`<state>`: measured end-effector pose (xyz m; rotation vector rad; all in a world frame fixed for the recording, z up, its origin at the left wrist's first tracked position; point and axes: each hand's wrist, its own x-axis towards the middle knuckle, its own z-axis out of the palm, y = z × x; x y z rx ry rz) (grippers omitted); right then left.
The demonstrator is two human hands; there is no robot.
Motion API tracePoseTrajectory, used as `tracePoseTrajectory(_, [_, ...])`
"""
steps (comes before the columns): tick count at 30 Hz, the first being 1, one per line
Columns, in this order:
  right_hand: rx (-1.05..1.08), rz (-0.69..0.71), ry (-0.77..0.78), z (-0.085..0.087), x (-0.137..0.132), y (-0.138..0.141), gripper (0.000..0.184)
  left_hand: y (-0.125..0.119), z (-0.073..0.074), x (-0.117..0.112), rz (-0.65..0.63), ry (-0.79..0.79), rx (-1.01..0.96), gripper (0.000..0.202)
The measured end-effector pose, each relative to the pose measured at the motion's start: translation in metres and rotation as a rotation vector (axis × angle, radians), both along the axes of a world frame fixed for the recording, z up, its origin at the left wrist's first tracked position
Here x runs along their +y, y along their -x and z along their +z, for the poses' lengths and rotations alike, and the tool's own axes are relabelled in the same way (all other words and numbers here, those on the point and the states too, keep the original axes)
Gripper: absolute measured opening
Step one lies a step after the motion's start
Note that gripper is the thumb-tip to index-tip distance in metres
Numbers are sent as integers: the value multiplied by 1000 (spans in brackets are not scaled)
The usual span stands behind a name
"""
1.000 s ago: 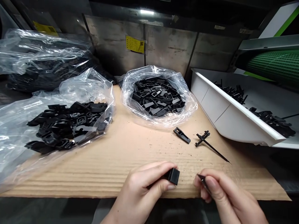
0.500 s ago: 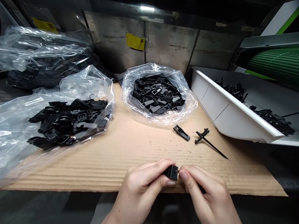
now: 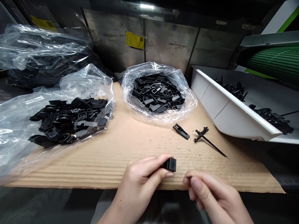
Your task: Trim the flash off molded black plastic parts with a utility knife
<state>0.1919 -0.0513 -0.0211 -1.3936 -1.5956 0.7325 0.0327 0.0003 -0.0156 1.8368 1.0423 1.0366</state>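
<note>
Between thumb and forefinger, my left hand [image 3: 142,180] grips a small black plastic clip part [image 3: 170,164], its blocky end turned to the right. My right hand [image 3: 205,189] is a little way to its right, apart from the part, with thumb and fingers curled together. Whatever may be in that pinch is too small or hidden to name. Beyond the hands, a single flat black part with a rectangular opening [image 3: 181,131] lies on the cardboard [image 3: 140,146]. Beside it is a black cable tie with a clip head [image 3: 202,134], its thin tail pointing toward the front right.
A clear bag [image 3: 187,109] of black rectangular parts stands at the back middle. Another clear bag [image 3: 21,124] with curved black parts spreads over the left. At the right a white bin [image 3: 210,99] holds black pieces. Behind it is a green mesh roll [image 3: 277,60].
My right hand has drawn away from the black clip part, down and to the right. My left hand still holds that part, slightly higher in view.
</note>
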Motion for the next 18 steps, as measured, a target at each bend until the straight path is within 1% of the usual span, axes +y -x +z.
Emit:
tracePoseTrajectory(2, [54,-72,40,6,7,1,20,1,1,0,-30,41,-12,21])
tracePoseTrajectory(5, [92,-50,117,11,18,8,17,4,1,-1,-99,116,-60,27])
tracePoseTrajectory(7, [93,-74,128,12,22,9,16,6,1,-1,-90,137,-81,25])
tracePoseTrajectory(9, [96,-138,100,12,22,7,16,8,0,-2,-59,169,-72,19])
tracePoseTrajectory(11, [109,-179,82,10,18,2,18,9,0,-3,-49,274,-97,17])
tracePoseTrajectory(13, [119,-190,73,6,12,-3,21,9,-1,-3,-79,397,-208,23])
tracePoseTrajectory(15, [105,-187,19,1,7,-6,20,8,-3,-4,-139,442,-337,28])
tracePoseTrajectory(17, [62,-183,-103,-5,3,-6,14,7,-5,-3,-171,437,-410,26])
tracePoseTrajectory(18, [31,-181,-174,-8,2,-6,13,6,-6,-3,-159,440,-424,22])
